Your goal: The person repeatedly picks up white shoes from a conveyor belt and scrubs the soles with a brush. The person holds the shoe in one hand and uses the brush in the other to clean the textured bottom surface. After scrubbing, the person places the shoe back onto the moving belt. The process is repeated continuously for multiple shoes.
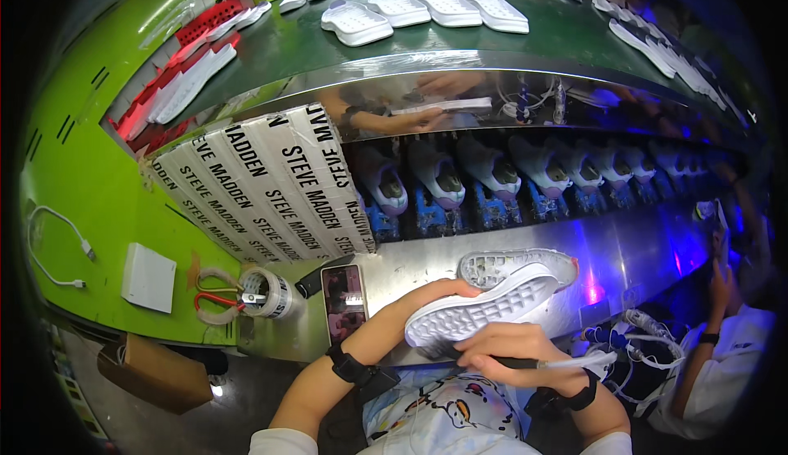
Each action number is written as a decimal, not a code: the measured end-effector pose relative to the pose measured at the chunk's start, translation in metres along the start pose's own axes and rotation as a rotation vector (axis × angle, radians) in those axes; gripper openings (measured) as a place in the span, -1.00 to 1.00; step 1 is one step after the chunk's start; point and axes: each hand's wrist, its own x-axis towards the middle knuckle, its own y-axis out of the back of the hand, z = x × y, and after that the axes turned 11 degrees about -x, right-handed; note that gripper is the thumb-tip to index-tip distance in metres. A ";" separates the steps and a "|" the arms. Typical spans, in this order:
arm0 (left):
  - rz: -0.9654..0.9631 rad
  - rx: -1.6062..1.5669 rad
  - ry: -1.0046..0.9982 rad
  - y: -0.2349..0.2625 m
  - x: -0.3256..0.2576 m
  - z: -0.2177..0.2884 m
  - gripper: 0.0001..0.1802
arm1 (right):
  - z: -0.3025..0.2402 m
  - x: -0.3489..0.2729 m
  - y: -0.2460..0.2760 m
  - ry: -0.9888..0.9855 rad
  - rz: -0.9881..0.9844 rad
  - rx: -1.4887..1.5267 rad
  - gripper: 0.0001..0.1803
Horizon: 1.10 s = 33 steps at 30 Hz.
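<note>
A white shoe sole (484, 307), its waffle-like inner side facing up, is tilted in front of my body. My left hand (439, 292) is closed around its far left edge. In my right hand (510, 347) is a brush (519, 362) with a dark handle and pale end. Its dark bristles meet or come very near the sole's near left rim; exact contact is hard to tell. Just beyond, a greyish sole-shaped piece (486, 267) with square cells lies on the metal ledge (410, 256), partly hidden by the white sole.
Shoes (492, 168) on blue supports line a channel beyond the ledge. Several white soles (447, 8) lie on a green conveyor belt (283, 45). At left are a taped carton (263, 184), phone (343, 297), tape roll (271, 292) and scissors (234, 299). A co-worker's arm (710, 336) is at right.
</note>
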 end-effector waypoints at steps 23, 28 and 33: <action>-0.219 0.490 -0.923 -0.056 -0.086 0.104 -0.55 | -0.025 -0.009 0.016 0.098 0.733 0.343 -0.51; -0.608 -0.214 -0.893 -0.081 -0.148 0.180 -0.54 | -0.004 -0.007 0.008 -0.007 0.840 0.442 -0.54; 1.020 0.984 -1.307 -0.142 -0.147 0.251 -0.27 | 0.003 -0.013 -0.001 -0.256 0.815 0.654 -0.60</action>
